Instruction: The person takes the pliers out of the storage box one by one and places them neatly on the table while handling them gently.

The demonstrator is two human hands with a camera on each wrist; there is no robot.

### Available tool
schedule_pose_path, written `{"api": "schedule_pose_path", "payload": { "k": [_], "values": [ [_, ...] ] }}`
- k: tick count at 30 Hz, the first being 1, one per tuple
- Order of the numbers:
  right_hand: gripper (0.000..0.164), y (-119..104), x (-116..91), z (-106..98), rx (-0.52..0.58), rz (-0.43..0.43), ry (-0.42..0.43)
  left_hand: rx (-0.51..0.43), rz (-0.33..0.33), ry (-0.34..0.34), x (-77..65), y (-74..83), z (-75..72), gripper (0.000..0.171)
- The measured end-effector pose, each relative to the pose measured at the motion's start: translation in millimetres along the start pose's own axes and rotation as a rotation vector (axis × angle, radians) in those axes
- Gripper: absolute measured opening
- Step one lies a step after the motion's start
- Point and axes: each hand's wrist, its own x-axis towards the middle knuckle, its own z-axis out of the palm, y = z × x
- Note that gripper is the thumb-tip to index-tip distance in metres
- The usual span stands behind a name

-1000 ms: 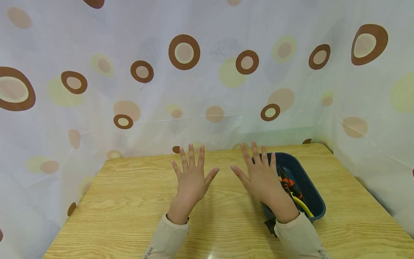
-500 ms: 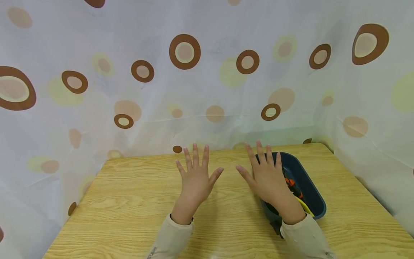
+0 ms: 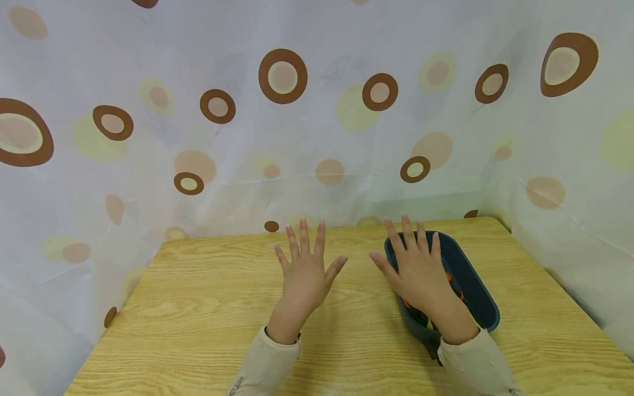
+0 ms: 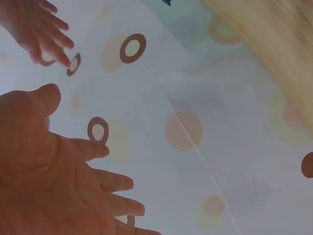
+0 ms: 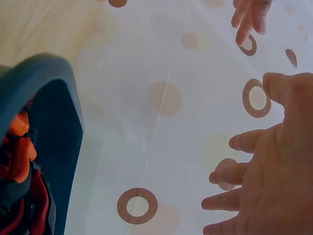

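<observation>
Fingers point(image 3: 304, 237) of the left hand point(image 3: 304, 280) and right hand point(image 3: 420, 275) spread straight. Near the right one, a round-cornered bin point(image 3: 470, 280) of orange-and-black tools point(image 5: 22, 159) sits on the wood-grained surface point(image 3: 213, 308); a creased, spotted sheet point(image 3: 297, 132) hangs behind.

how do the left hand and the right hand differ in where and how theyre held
In the head view, the left hand shows mostly against bare table, while the right hand hides part of the dark blue bin.
The left hand slants up toward the picture's right; the right hand slants up toward its left.
Both have spread fingers, hold nothing and come out of light sleeves.
</observation>
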Motion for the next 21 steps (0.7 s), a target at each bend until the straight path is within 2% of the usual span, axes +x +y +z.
{"api": "schedule_pose_path", "payload": {
  "k": [13, 21],
  "values": [
    [0.076, 4.9, -6.2, -7.4, -0.003, 0.013, 0.005, -0.024, 0.010, 0.050, -2.1, 10.9, 3.5, 0.078],
    [0.076, 11.7, -9.0, -12.7, 0.016, 0.018, 0.009, -0.036, 0.018, 0.044, -0.4, 20.1, 7.2, 0.078]
  ]
}}
